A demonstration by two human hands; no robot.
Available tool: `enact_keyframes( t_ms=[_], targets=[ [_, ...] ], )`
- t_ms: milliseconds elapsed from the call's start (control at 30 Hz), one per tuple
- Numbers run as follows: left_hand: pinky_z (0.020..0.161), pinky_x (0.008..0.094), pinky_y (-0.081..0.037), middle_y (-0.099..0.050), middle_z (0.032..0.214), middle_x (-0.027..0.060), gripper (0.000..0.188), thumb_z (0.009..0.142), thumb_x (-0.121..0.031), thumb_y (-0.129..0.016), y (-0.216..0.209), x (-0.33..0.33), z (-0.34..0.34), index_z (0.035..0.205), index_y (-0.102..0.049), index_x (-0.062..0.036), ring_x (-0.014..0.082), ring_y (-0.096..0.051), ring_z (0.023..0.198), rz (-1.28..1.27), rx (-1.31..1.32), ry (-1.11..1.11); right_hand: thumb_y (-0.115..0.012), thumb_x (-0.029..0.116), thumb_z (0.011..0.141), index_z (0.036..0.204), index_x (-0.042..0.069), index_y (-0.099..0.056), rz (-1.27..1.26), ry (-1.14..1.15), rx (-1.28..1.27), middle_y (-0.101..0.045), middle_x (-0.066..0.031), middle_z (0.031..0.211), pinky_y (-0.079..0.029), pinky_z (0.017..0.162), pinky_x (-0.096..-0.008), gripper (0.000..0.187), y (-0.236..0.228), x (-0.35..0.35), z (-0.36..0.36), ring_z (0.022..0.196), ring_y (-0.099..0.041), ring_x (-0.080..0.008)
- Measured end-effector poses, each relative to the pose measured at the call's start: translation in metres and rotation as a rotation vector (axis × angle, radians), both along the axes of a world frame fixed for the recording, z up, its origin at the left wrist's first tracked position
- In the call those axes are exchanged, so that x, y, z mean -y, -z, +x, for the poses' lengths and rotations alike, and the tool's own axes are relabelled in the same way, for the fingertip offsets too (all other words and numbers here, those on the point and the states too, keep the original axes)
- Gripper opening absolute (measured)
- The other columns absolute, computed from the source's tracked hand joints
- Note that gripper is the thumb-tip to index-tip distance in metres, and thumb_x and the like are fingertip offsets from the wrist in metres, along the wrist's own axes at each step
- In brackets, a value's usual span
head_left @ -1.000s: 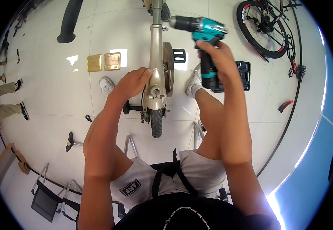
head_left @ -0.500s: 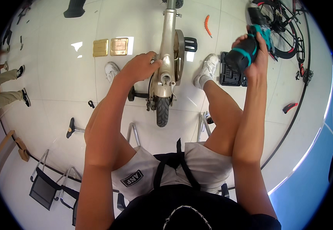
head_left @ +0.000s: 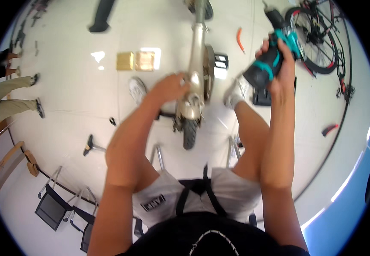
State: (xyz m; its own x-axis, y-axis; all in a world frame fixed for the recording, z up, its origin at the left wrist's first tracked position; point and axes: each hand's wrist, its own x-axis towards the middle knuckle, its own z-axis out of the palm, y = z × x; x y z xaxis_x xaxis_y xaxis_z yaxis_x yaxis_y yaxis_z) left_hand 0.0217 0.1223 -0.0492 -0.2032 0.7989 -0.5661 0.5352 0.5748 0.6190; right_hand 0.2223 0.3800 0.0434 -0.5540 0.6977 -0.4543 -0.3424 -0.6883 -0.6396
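Observation:
A silver-beige bike frame [head_left: 197, 51] stands between my legs, its small black tyre [head_left: 189, 134] toward me and a black pedal [head_left: 221, 61] on its right. My left hand [head_left: 170, 88] grips the left side of the frame near its lower tube end; the fingertips are partly hidden and blurred. Raised at the right, my right hand [head_left: 284, 70] wraps around the handle of a teal and black cordless drill [head_left: 261, 70]. The drill points away from me, with a bit at its far end, apart from the frame. Under it lies a black tool case [head_left: 261, 98], partly covered.
Two gold-coloured flat boxes [head_left: 125, 61] lie left of the frame. An orange curved rod [head_left: 240, 40] and a red-black piece [head_left: 330, 129] are on the floor. A black-red bicycle [head_left: 313, 38] lies far right. Another person's trousers [head_left: 12, 89] show at left, chairs [head_left: 52, 207] near left.
The whole view has shifted, so floor things sit further right and lower. The drill has moved a little left relative to the floor. Both hands keep their holds.

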Motion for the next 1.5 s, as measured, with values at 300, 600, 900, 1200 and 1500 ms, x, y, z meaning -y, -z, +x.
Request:
enact_keyframes(
  t_ms=[300,600,900,1200,1500],
  targets=[
    [0.092,0.0455,-0.049,-0.065,0.107,0.0229,0.053,0.095,-0.040,-0.057,-0.017,-0.003,0.002,0.133,-0.054,-0.0030,0.0382,-0.063,0.103,-0.027,-0.016,-0.005,-0.068,0.027,0.093,0.135,0.000,-0.051,0.338,0.134,0.030,-0.068,-0.0141,0.098,-0.056,0.080,-0.0324,0.053,-0.034,0.026,-0.015,0.086,-0.066,-0.0194],
    [0.095,0.0458,-0.048,-0.064,0.115,0.0246,0.057,0.094,-0.040,-0.057,-0.014,-0.007,0.004,0.136,-0.053,-0.0015,0.0392,-0.061,0.109,-0.044,-0.024,0.038,-0.064,0.034,0.093,0.121,0.002,-0.058,-0.112,0.026,0.037,-0.062,-0.0052,0.078,-0.055,0.066,-0.0327,0.043,-0.019,0.046,-0.042,0.067,-0.061,-0.0148],
    [0.091,0.0449,-0.049,-0.065,0.110,0.0242,0.055,0.093,-0.040,-0.058,-0.019,-0.013,0.010,0.134,-0.054,-0.0031,0.0381,-0.063,0.104,0.000,-0.020,0.006,-0.066,0.037,0.092,0.113,0.001,-0.062,-0.328,0.061,-0.018,-0.060,-0.0027,0.076,-0.053,0.068,-0.0322,0.042,-0.030,0.043,-0.041,0.067,-0.059,-0.0144],
    [0.092,0.0514,-0.050,-0.065,0.113,0.0238,0.044,0.090,-0.039,-0.056,0.007,-0.008,0.016,0.115,-0.058,-0.0016,0.0411,-0.062,0.108,0.051,-0.062,0.028,-0.070,0.024,0.089,0.113,0.004,-0.060,-0.465,-0.015,-0.114,-0.062,0.0018,0.079,-0.052,0.069,-0.0283,0.033,-0.003,0.044,-0.046,0.072,-0.063,-0.0104],
    [0.085,0.0461,-0.055,-0.073,0.100,0.0169,0.066,0.079,-0.063,-0.062,-0.048,-0.009,0.025,0.100,-0.074,-0.0014,0.0333,-0.070,0.098,-0.240,-0.028,0.090,-0.064,0.009,0.086,0.104,0.003,-0.055,-0.494,0.076,0.039,-0.063,-0.0099,0.097,-0.053,0.092,-0.0428,0.021,-0.003,0.061,-0.060,0.091,-0.065,-0.0230]
  ],
)
